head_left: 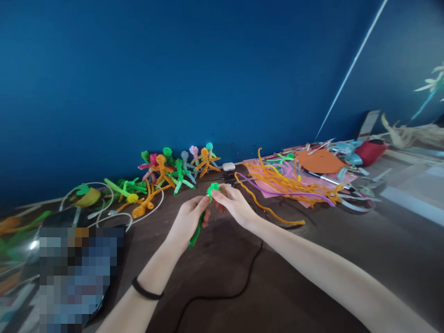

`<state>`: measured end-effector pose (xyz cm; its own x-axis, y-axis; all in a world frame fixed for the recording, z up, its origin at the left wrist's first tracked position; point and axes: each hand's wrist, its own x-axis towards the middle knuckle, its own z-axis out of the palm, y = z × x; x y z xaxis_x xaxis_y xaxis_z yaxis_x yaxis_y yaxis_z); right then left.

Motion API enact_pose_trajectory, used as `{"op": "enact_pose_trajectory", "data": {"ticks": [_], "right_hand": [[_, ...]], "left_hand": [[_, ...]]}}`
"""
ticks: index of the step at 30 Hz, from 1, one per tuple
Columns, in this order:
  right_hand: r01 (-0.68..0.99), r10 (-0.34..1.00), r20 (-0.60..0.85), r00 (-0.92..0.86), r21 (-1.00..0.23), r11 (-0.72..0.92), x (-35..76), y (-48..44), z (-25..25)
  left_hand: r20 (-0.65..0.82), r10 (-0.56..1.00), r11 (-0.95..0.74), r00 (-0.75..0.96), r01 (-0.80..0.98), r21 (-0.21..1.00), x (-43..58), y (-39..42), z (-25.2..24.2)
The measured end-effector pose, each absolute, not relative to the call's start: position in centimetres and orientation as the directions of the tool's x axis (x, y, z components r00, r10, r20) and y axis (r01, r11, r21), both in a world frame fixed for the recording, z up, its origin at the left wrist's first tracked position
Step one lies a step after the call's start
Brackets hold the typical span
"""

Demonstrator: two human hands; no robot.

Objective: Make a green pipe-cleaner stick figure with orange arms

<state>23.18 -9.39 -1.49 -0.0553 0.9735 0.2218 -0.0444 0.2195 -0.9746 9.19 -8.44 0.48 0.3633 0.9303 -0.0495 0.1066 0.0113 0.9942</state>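
Both my hands meet over the dark table on a green pipe cleaner. My left hand grips its straight stem, which hangs down past my palm. My right hand pinches the coiled green end at the top. A black band circles my left wrist.
Several pipe-cleaner figures in orange, green, pink and blue stand against the blue wall. Loose orange and purple pipe cleaners lie on pink paper at the right, beyond them orange paper and scraps. A black cable runs under my arms. White cables lie left.
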Motion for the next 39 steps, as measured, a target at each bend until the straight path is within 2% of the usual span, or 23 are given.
{"op": "enact_pose_trajectory", "data": {"ticks": [6, 12, 19, 23, 30, 39], "right_hand": [[0.004, 0.947, 0.312, -0.078, -0.95, 0.314, 23.3, -9.6, -1.0], [0.059, 0.957, 0.285, -0.056, -0.956, 0.288, 23.2, -9.5, -1.0], [0.054, 0.964, 0.263, -0.033, -0.963, 0.265, 23.1, -9.5, -1.2], [0.083, 0.963, 0.267, -0.039, -0.959, 0.27, 23.0, -9.5, -1.4], [0.077, 0.961, 0.271, -0.059, -0.958, 0.275, 22.9, -9.6, -1.5], [0.057, 0.964, 0.256, -0.068, -0.964, 0.259, 22.7, -9.3, -2.1]], "left_hand": [[-0.095, 0.883, 0.028, 0.459, 0.151, 0.988, 8.8, -8.6, 1.2], [0.102, 0.879, -0.244, 0.466, 0.254, 0.936, 8.9, -8.7, 1.3], [0.243, 0.861, -0.447, 0.446, 0.439, 0.78, 8.7, -8.6, 0.5], [0.25, 0.868, -0.451, 0.428, 0.472, 0.758, 8.6, -8.4, 0.2], [0.213, 0.886, -0.398, 0.412, 0.442, 0.803, 8.8, -8.6, 0.2], [0.22, 0.891, -0.417, 0.397, 0.524, 0.743, 8.6, -8.3, -0.3]]}}
